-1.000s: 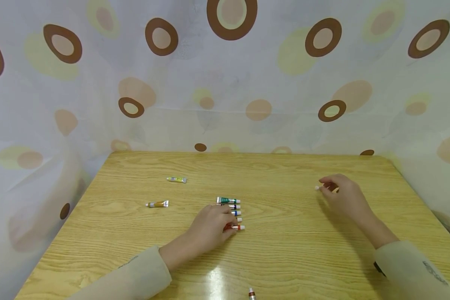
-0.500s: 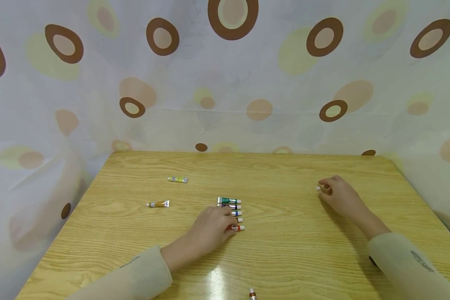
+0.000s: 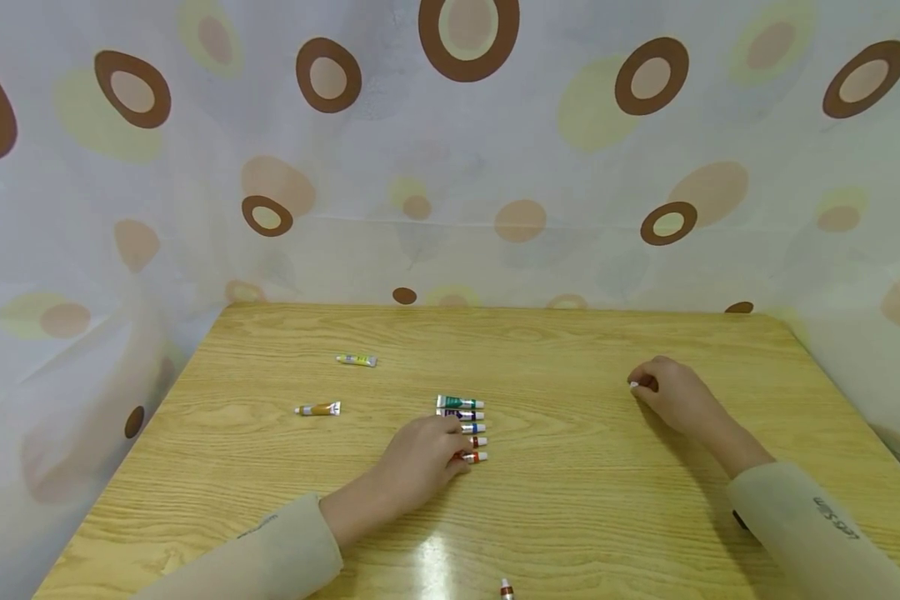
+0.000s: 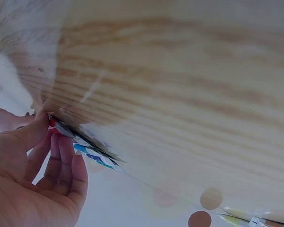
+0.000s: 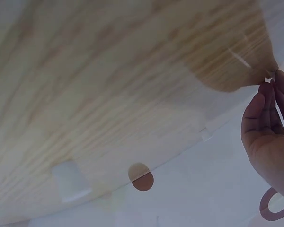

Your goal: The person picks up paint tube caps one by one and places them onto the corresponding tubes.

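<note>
My left hand [image 3: 420,450] pinches a red paint tube [image 3: 480,457], the nearest in a row of small paint tubes with white caps. Beyond it in that row lie a dark red tube [image 3: 479,442], a blue tube [image 3: 477,428], a purple tube [image 3: 461,414] and a green tube [image 3: 461,402]; my fingers cover parts of the nearer ones. Seen from the left wrist, thumb and fingertips meet at the red tube's end. Over at the right, my right hand [image 3: 678,396] pinches a small white piece [image 3: 633,384] between thumb and fingertips, close above the table; what else it holds is hidden.
On the left of the wooden table [image 3: 570,517] lie a yellow tube [image 3: 357,360] and an ochre tube [image 3: 318,409]. Another brown-banded tube [image 3: 506,590] pokes in at the bottom edge. A patterned curtain [image 3: 450,167] surrounds the table's back and sides.
The right hand has shifted slightly left, and its fingers have drawn closer together around the white piece. The left hand stays at the row of tubes, nearly still.
</note>
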The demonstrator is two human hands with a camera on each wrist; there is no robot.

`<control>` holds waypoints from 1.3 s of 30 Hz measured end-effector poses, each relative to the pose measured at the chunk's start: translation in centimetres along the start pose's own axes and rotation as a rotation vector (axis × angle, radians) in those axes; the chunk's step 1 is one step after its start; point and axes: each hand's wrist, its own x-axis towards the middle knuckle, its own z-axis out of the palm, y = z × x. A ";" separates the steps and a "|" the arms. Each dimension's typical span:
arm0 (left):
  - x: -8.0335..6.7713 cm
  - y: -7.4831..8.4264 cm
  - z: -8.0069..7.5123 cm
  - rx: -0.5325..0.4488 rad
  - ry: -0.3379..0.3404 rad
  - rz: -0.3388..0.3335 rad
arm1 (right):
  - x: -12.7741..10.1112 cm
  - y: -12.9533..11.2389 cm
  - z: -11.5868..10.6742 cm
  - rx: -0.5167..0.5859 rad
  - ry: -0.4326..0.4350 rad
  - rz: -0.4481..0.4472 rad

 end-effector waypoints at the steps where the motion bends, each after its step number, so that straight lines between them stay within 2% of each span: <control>1: 0.0 0.0 0.0 -0.007 -0.002 -0.001 | 0.0 0.0 0.0 -0.001 0.000 0.000; 15: 0.1 0.1 0.0 0.014 0.018 0.021 | -0.4 -0.4 -0.1 0.006 0.005 0.003; 21: 0.1 0.1 0.0 0.017 0.032 0.027 | -0.7 -0.8 -0.4 0.036 0.034 0.002; 28: 0.0 0.1 -0.7 -0.011 0.029 -0.021 | -1.1 -1.6 -0.7 0.054 0.074 -0.018; 33: -0.3 -0.6 -1.7 -0.018 0.073 -0.041 | -1.6 -2.1 -0.7 0.059 0.113 -0.039; 39: -1.2 -2.5 -2.6 0.007 0.121 -0.074 | -2.1 -2.8 -0.5 0.054 0.168 -0.079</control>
